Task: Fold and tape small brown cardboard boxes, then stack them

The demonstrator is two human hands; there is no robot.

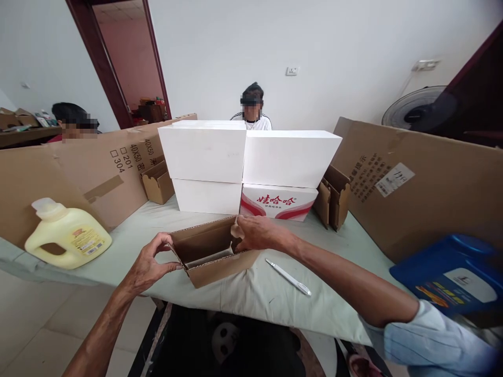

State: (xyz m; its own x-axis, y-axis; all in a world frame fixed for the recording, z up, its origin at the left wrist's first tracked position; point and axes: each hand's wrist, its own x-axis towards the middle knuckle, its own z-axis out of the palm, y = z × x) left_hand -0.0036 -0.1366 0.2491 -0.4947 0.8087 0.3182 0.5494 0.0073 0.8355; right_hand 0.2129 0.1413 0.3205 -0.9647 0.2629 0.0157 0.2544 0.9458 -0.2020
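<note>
An open brown cardboard box (223,269) stands at the near edge of the cloth-covered table, its top uncovered and a light flap or sheet showing inside. My left hand (151,264) pinches the box's left end, thumb low on the outside and fingers over the upper edge. At the far right corner, my right hand (253,233) grips the wall, with its fingers partly inside the box. A white pen-like cutter (288,277) lies on the cloth to the right of the box, below my right forearm.
White boxes (204,154) and a red-printed box (279,204) are stacked beyond my hands. Small cardboard boxes (159,183) flank the stack. Large cardboard panels (424,188) border both sides. A yellow jug (70,235) stands left, a blue bottle (451,275) right. Two people sit beyond.
</note>
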